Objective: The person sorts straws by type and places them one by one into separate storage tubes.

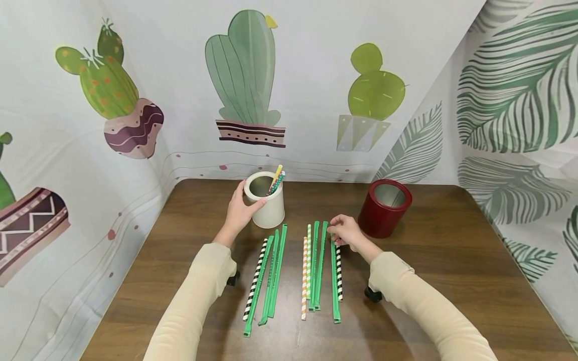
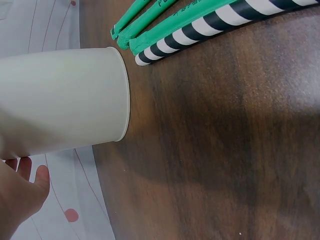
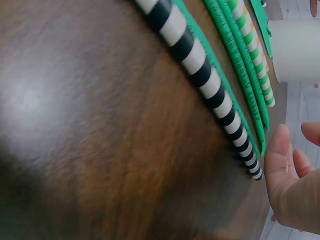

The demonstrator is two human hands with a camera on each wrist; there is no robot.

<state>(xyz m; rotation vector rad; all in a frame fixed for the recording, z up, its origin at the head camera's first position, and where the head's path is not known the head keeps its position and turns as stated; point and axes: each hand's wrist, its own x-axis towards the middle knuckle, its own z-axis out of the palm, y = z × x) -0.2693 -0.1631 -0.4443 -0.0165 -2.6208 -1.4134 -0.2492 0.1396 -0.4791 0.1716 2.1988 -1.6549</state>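
Note:
My left hand (image 1: 240,213) holds the white canister (image 1: 269,213) at its rim, thumb across the front and fingers on the left side. A yellow straw (image 1: 277,172) and a green dotted straw (image 1: 278,180) lean inside it. Over the far ends of the right-hand straws is my right hand (image 1: 346,231), fingers loosely bent. Beneath it lie a green-wrapped straw (image 1: 335,286) and a black-and-white striped straw (image 1: 339,273). In the right wrist view, the fingertips (image 3: 281,137) are close to the straw ends, with nothing visible between thumb and fingers.
A red canister (image 1: 379,218) stands behind the right hand. More green-wrapped straws (image 1: 320,271), an orange-striped straw (image 1: 304,286) and a green-striped straw (image 1: 309,250) lie mid-table. On the left are several green-wrapped straws (image 1: 278,271) and a black-and-white striped straw (image 1: 255,281). A printed cloth (image 1: 311,115) hangs behind.

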